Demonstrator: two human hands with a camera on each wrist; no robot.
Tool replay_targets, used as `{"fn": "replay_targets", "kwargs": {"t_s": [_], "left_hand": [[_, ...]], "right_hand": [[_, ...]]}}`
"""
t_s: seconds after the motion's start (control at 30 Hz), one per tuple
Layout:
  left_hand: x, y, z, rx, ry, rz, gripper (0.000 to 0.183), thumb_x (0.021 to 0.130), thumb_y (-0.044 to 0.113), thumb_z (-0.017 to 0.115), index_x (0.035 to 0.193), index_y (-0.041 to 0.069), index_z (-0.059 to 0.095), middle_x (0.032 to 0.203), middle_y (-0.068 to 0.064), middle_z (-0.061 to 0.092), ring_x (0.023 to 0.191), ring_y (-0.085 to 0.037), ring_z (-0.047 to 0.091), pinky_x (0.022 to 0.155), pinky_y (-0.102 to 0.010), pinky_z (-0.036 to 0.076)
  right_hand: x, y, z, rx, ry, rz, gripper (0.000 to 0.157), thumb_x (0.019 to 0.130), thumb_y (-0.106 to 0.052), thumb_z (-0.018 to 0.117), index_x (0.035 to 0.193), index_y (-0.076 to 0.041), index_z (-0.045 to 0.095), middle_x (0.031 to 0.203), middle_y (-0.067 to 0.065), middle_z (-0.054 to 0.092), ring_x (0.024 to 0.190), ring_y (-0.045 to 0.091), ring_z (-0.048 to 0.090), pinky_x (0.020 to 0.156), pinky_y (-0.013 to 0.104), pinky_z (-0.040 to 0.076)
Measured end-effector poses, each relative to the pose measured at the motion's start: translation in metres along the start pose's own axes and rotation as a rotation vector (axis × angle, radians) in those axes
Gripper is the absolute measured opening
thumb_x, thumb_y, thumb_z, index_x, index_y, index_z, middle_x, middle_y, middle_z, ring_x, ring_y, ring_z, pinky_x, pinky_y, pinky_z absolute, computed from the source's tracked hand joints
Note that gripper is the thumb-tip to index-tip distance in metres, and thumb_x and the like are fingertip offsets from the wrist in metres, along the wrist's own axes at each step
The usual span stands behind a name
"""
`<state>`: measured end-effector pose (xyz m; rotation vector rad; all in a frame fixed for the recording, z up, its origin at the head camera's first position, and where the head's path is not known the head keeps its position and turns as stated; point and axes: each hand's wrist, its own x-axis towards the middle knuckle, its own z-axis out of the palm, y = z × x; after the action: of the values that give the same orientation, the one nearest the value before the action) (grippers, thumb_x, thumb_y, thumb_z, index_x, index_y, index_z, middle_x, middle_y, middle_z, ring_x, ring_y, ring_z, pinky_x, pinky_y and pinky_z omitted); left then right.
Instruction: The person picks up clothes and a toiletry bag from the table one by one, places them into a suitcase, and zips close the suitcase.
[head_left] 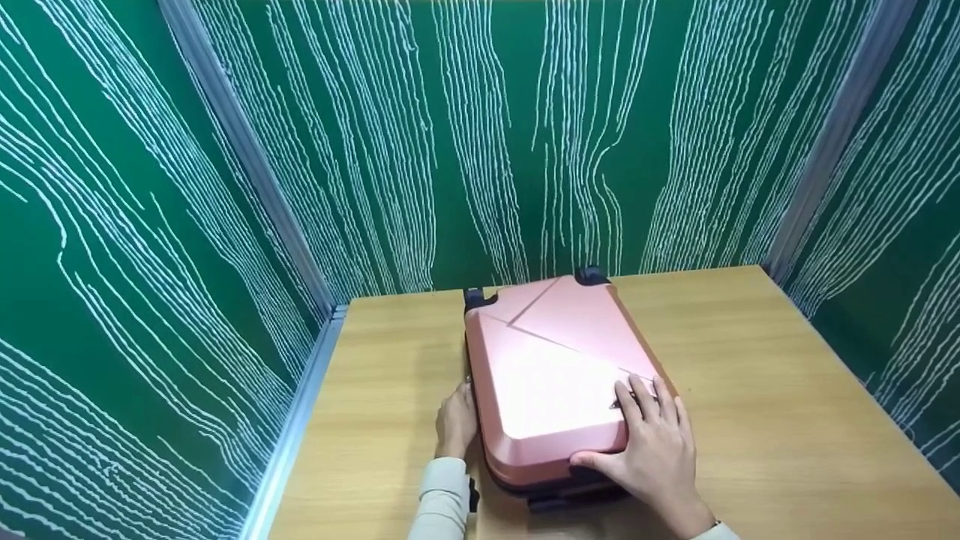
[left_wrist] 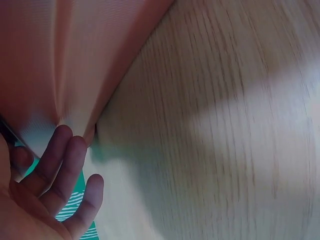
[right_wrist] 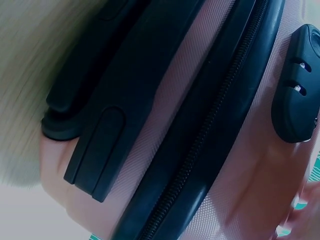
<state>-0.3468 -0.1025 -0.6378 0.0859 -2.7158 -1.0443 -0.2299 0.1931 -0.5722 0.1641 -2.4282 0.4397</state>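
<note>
A pink hard-shell suitcase [head_left: 559, 375] lies flat on the wooden table [head_left: 757, 420]. My right hand [head_left: 652, 450] rests on its near right corner, fingers spread over the top shell and thumb along the near edge. Beside the case's left side is my left hand [head_left: 456, 421], its fingertips [left_wrist: 75, 150] against the pink side; its thumb is hidden. Close up, the right wrist view has the black zipper [right_wrist: 200, 135], a black lock [right_wrist: 297, 87] and a black handle [right_wrist: 120, 100]. Zipper teeth run in an unbroken line there.
Black wheels [head_left: 592, 275] stick out at the suitcase's far end, close to the green wall [head_left: 630, 217] with white wavy lines. Metal posts [head_left: 255, 150] stand at the corners. More green panels flank the table on both sides.
</note>
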Motion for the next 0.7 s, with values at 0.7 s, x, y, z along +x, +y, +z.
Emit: {"fn": "replay_targets", "kwargs": {"t_s": [0.7], "left_hand": [[-0.012, -0.003, -0.004, 0.008, 0.012, 0.096, 0.024, 0.109, 0.016, 0.044, 0.102, 0.009, 0.066, 0.091, -0.019, 0.074, 0.088, -0.043, 0.073, 0.068, -0.053, 0.056]], "right_hand": [[0.004, -0.012, 0.007, 0.021, 0.007, 0.052, 0.138, 0.041, -0.097, 0.069, 0.145, -0.007, 0.056, 0.15, 0.016, 0.054, 0.145, 0.046, 0.038, 0.113, 0.07, 0.027]]}}
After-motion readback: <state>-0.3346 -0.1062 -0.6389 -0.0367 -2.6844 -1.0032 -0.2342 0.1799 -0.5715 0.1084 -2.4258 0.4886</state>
